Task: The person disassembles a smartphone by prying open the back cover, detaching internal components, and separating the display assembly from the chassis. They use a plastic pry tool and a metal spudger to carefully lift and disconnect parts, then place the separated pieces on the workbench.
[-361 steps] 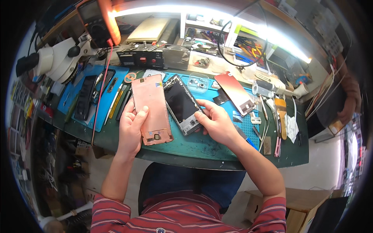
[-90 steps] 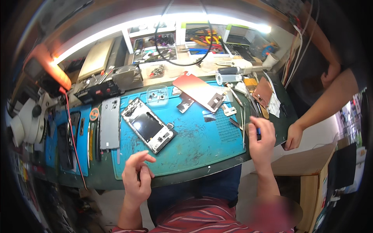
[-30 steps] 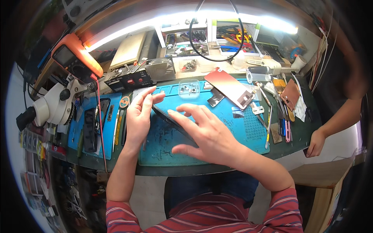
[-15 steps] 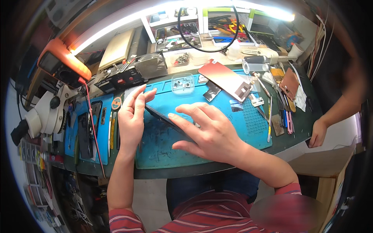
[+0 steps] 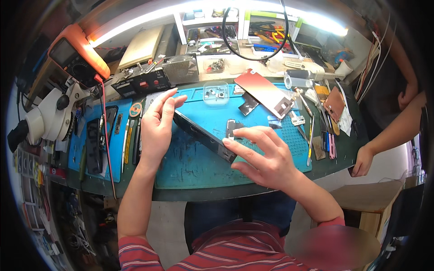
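Note:
A thin dark phone point(image 5: 202, 135) is held tilted above the blue repair mat point(image 5: 190, 169), one long edge towards me. My left hand point(image 5: 157, 124) grips its far left end between thumb and fingers. At the near right end, the thumb and index finger of my right hand point(image 5: 269, 158) close on the corner, the other fingers loosely curled. Just beyond the phone, a small black phone part point(image 5: 232, 128) lies on the mat. Farther back are a clear box of small parts point(image 5: 216, 94) and a red-to-white phone back cover point(image 5: 264, 92).
Left of the mat, an opened phone point(image 5: 95, 147) lies near tweezers and a red cable point(image 5: 106, 149). An orange multimeter point(image 5: 74, 58) and a white microscope point(image 5: 47, 124) stand farther left. Tools crowd the right side. Another person's hand point(image 5: 363, 160) rests at the table's right edge.
My right hand has slid right along the phone to its near end. The black part behind it now shows more fully. A second hand of the other person has appeared at right.

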Demonstrator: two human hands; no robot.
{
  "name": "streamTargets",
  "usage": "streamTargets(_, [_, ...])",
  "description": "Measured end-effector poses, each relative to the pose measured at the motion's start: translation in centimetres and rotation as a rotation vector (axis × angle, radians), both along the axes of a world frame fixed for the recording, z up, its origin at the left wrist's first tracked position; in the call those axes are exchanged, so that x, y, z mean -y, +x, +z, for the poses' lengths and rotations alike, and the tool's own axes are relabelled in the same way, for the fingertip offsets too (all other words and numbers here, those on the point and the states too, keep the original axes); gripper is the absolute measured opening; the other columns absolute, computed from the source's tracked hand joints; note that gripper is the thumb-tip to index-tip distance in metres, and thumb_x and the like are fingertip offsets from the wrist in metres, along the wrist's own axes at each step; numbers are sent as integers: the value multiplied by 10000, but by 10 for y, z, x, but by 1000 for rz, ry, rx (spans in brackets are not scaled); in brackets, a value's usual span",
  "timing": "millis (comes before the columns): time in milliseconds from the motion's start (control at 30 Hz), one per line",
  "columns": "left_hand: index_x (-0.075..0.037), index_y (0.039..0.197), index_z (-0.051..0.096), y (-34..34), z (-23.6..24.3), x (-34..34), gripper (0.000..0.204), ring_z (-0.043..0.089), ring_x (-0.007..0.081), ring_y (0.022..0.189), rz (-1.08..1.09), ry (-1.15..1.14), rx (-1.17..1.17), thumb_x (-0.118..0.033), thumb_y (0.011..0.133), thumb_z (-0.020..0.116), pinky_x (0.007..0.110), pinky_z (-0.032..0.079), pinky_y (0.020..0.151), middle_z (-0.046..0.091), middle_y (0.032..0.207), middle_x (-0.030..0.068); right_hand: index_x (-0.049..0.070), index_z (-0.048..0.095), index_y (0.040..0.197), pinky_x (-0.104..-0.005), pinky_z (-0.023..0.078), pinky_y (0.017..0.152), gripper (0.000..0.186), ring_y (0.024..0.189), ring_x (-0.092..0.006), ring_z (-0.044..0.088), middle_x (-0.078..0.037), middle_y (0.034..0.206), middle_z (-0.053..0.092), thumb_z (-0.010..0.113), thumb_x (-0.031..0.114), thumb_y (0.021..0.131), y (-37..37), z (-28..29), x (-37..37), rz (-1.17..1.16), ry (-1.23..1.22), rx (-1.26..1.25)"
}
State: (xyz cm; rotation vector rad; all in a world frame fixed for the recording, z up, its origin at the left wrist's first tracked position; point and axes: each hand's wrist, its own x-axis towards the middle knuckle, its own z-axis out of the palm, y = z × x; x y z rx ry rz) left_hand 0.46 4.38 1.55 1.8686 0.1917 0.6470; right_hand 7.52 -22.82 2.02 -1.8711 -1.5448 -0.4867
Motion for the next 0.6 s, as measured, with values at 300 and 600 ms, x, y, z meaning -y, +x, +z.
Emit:
streamTargets(300, [33,1372,590,0,-2,0,394,675,208,1160,-10,-22,5,-250,1121,480,335,485,1053,736,1206,182,76,703,1267,-357,560,712,448,858,-252,650,-70,1028,658,799,212,851,1,2,4,-25,109,-2])
streamTargets(600, [49,1352,608,-1,-2,-1,379,686,167,1110,18,-5,9,-225,1107,516,286,505,980,755,1165,160,84,607,1430,-339,471,558,718,614,-196,574,-36,752,580,744,526,881,-20,6,7,-52,-157,-53])
